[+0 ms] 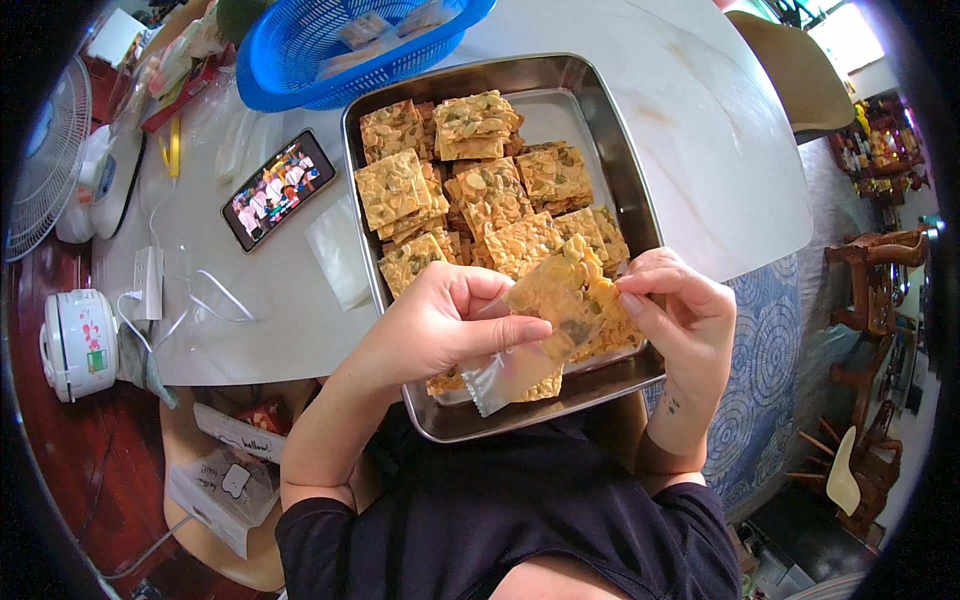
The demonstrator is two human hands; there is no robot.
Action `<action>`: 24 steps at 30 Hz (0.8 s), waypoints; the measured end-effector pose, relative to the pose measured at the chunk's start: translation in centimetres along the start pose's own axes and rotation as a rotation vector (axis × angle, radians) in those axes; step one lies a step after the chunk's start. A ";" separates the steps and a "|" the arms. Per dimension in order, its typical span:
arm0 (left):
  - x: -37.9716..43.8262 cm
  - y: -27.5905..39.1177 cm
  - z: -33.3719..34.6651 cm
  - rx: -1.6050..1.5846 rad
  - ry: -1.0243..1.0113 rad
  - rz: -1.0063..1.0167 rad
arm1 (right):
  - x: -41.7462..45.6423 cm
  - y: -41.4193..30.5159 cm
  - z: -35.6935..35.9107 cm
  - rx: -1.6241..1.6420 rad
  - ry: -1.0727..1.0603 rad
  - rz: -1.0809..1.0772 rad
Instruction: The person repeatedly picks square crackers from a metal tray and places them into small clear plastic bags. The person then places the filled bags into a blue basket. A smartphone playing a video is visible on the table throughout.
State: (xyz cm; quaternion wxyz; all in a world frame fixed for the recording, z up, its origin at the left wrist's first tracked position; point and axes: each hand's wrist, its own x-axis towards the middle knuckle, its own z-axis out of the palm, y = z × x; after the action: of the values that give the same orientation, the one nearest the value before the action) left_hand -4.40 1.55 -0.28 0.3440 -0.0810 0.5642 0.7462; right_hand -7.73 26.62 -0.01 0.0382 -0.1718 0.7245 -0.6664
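My left hand [457,324] pinches a small clear plastic bag [499,382] between thumb and fingers. A square almond-and-pumpkin-seed brittle piece [583,264] sits partly inside the bag, its upper right part outside the opening. With thumb and fingertips, my right hand [679,300] grips the exposed edge of that piece. Both hands are above the front of a metal tray [626,161]. Stacks of similar brittle squares [491,195] fill much of the tray. My hands and the bag hide some of the squares near the front.
A blue plastic basket [281,75] with wrapped packets stands behind the tray. Left of the tray are a phone [279,189] playing video, flat clear bags [337,251] and a white power strip [148,281] with cables. A chair [225,551] at lower left carries printed packages [225,487].
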 end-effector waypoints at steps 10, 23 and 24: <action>0.6 -0.8 0.3 0.000 -0.044 0.179 | -0.3 0.1 0.5 -0.042 0.026 0.000; 0.7 -0.8 0.6 0.024 -0.057 0.183 | -0.2 0.2 0.5 -0.051 0.008 -0.027; 0.7 -0.8 0.5 0.040 -0.060 0.173 | -0.2 0.2 0.5 -0.054 0.010 -0.026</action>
State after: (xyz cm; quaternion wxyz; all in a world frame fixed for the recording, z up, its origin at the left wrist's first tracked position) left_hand -4.31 2.41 -1.11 0.2968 -0.0027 0.5733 0.7637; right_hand -7.42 26.22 -0.28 0.0212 -0.1787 0.7403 -0.6478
